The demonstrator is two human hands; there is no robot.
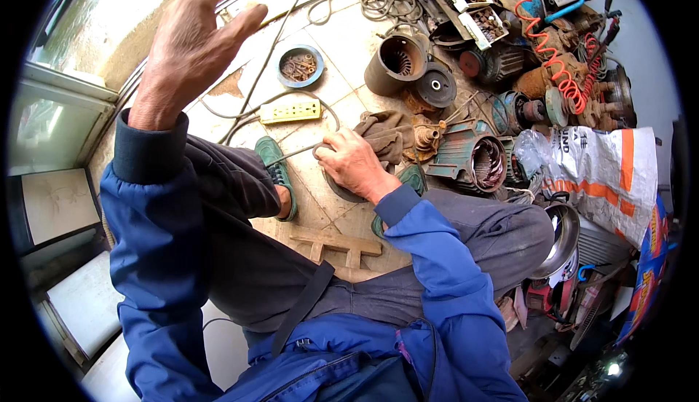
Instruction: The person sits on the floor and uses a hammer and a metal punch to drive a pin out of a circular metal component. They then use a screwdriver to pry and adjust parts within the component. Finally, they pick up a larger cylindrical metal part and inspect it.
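Observation:
My left hand (191, 46) is raised at the upper left with its fingers spread and nothing in them. Low over the tiled floor, between my shoes, my right hand (357, 163) is closed, its fingertips around one end of a thin dark rod (291, 155); it could also be a stiff cord. The rod's other end reaches my left green shoe (278, 176). Under the right hand shows the rim of a dark round piece (341, 189), mostly covered. A brown rag (386, 134) lies just beyond the fingers, against a rusty shaft part (427, 136).
A yellow power strip (291, 111) and a blue bowl of bolts (300, 66) lie ahead, with loose cable around. Motor housings (480, 158) and a metal cylinder (395, 65) crowd the right, beside a white sack (604, 176). A wooden piece (335, 242) lies near my knees.

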